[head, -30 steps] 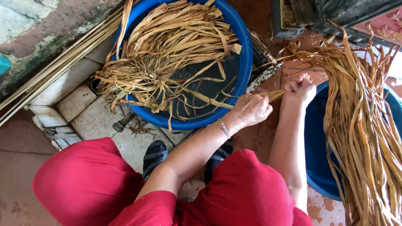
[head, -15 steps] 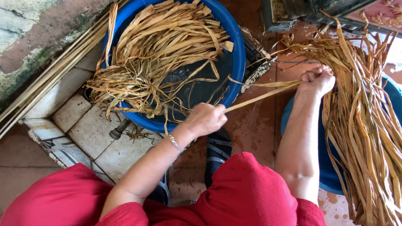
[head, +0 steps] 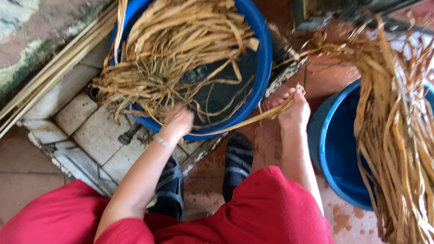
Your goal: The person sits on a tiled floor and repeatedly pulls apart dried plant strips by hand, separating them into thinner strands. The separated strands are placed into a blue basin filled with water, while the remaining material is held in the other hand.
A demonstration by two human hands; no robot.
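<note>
Seemingly mid-way through drawing one long dried leaf strip [head: 236, 125] out of the heap of strips [head: 181, 53] in the left blue tub [head: 264, 66], with the bundle of strips [head: 399, 143] draped over the right blue tub [head: 331, 150] close at hand. Judged from the layout only.

Right hand [head: 294, 108]: raised between the two tubs, forearm stretched forward, fingers clenched on the strip's far end. From there, a shallow curve of strip down and left along the near rim of the left tub toward the other hand.

Left hand [head: 178, 121]: reaching forward and down, wrist with a thin bracelet [head: 164, 143], palm down at the tub's near rim among loose strip ends. Blurred, so cannot tell whether clenched on anything or released.

Next move, as a judgement: calls for a firm hold at both ends and a steady sideways pull, keeping the strip clear of the tangled heap so as not to drag neighbours over the rim.
</note>
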